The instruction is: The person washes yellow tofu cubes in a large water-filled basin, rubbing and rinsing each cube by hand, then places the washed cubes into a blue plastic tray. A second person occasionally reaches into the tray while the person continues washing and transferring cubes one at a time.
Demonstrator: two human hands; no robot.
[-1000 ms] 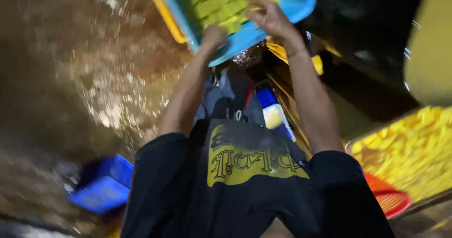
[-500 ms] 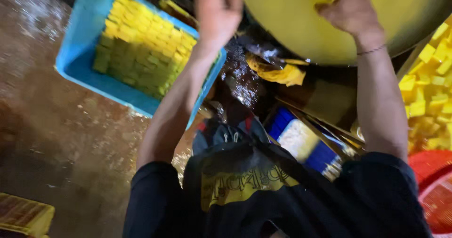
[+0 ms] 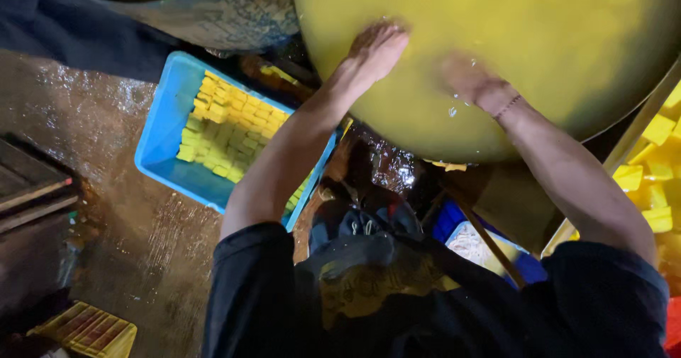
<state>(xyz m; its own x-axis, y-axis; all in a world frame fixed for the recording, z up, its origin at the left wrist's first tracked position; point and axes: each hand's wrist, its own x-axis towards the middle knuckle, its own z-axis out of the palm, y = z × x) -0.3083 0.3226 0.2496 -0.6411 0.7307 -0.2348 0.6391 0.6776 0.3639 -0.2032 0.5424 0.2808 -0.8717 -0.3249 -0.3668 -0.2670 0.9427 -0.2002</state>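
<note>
Both my arms reach forward into a big round vat of yellow liquid (image 3: 567, 39). My left hand (image 3: 376, 46) lies flat at the liquid's surface with its fingers stretched out and nothing visible in it. My right hand (image 3: 467, 78), with a thin band at the wrist, is dipped into the yellow liquid, so its fingers are blurred and hidden. A blue plastic tray (image 3: 159, 145) filled with rows of yellow cubes (image 3: 227, 127) sits on the wet floor under my left arm, apart from both hands.
A dark grimy vat (image 3: 213, 10) stands at the top left. Loose yellow cubes (image 3: 649, 181) are heaped at the right edge. A yellow slatted crate (image 3: 92, 329) and dark wooden boards (image 3: 32, 191) lie at the left. A blue container (image 3: 454, 223) sits below the yellow vat.
One second ago both hands gripped the blue tray. They have let go of it; it now rests on the floor, and both hands have moved into the yellow vat.
</note>
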